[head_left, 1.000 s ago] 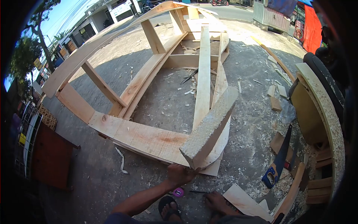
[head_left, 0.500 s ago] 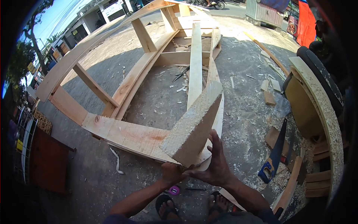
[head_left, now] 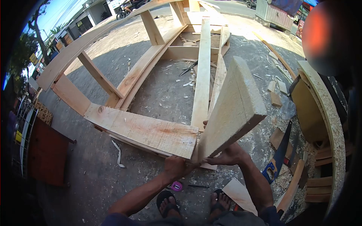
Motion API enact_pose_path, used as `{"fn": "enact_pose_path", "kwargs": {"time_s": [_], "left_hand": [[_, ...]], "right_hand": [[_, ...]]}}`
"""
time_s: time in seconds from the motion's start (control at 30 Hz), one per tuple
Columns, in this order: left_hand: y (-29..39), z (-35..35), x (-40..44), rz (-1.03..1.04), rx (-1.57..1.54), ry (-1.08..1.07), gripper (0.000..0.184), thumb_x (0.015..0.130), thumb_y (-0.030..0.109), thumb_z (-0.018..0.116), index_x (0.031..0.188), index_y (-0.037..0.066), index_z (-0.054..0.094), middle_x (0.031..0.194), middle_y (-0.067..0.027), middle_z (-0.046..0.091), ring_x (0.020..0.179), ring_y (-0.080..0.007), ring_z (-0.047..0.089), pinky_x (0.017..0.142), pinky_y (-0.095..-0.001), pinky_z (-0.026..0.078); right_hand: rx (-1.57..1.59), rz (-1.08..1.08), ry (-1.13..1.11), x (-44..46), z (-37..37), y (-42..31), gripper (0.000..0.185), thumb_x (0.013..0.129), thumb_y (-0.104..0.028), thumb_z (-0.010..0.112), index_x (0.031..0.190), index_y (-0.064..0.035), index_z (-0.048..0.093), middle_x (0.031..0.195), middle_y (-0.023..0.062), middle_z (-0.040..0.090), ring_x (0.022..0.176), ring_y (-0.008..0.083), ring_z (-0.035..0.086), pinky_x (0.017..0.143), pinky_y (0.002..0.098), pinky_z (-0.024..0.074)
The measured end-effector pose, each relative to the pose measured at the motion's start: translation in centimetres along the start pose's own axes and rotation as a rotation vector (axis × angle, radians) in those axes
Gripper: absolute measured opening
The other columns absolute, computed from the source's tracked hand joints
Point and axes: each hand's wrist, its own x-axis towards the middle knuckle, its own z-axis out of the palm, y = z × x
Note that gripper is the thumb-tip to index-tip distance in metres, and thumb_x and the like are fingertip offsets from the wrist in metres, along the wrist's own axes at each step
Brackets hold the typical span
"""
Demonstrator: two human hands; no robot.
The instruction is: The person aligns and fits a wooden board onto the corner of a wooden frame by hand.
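Note:
A thick wooden board stands tilted on its edge at the near right corner of the long wooden frame. My right hand grips the board low on its right side, with fingertips showing past its far edge. My left hand is closed in a fist at the frame's near edge, left of the board's lower end. What lies inside its fingers is hidden. A pale plank runs lengthwise along the frame behind the board.
On the ground at right lie a handsaw, wood offcuts and shavings. A curved, shaving-covered plank stands beyond them. Near my feet are a pink tape measure and a flat wood piece. A reddish-brown cabinet is at left.
The board has swung to the right and turned more upright, uncovering the frame's corner. My right hand, spread beside it before, has closed around it. My left hand stays near the same spot.

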Motion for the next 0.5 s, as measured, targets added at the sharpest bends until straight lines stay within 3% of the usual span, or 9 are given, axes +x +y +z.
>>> {"fn": "enact_pose_path", "kwargs": {"time_s": [0.07, 0.17, 0.27, 0.5], "left_hand": [[0.2, -0.5, 0.2, 0.023, -0.003, -0.048, 0.057, 0.085, 0.060, 0.069, 0.101, 0.006, 0.074, 0.072, -0.0119, 0.070, 0.061, -0.0308, 0.071, 0.053, -0.0421, 0.056], [-0.1, -0.2, 0.1, 0.027, -0.004, -0.052, 0.057, 0.085, 0.061, 0.069, 0.100, 0.007, 0.075, 0.075, -0.0116, 0.072, 0.064, -0.0303, 0.072, 0.055, -0.0409, 0.057], [-0.1, -0.1, 0.1, 0.023, -0.064, -0.027, 0.061, 0.082, 0.059, 0.074, 0.088, -0.002, 0.074, 0.063, -0.0185, 0.067, 0.057, -0.0333, 0.069, 0.055, -0.0419, 0.055], [-0.2, 0.2, 0.1, 0.075, -0.118, 0.084, 0.058, 0.081, 0.057, 0.075, 0.087, -0.001, 0.074, 0.066, -0.0183, 0.068, 0.058, -0.0338, 0.070, 0.055, -0.0420, 0.056]], "right_hand": [[0.015, -0.012, -0.022, 0.3, -0.5, 0.5, 0.103, 0.067, -0.028, 0.092, 0.150, -0.0065, 0.036, 0.154, 0.0181, 0.035, 0.142, 0.0365, 0.037, 0.115, 0.0448, 0.0375], [0.048, -0.039, -0.162, 0.9, -0.8, 1.0, 0.113, 0.067, -0.025, 0.091, 0.156, -0.0088, 0.024, 0.157, 0.0172, 0.029, 0.146, 0.0353, 0.032, 0.118, 0.0462, 0.0349], [0.247, 0.094, -0.260, 2.1, -1.1, 0.4, 0.137, 0.064, -0.020, 0.092, 0.159, -0.0128, -0.007, 0.164, 0.0141, 0.012, 0.151, 0.0309, 0.019, 0.124, 0.0521, 0.0243], [0.207, 0.038, -0.230, 2.3, -1.3, 0.5, 0.137, 0.064, -0.021, 0.091, 0.159, -0.0086, -0.007, 0.164, 0.0168, 0.012, 0.151, 0.0316, 0.021, 0.124, 0.0500, 0.0244]]}}
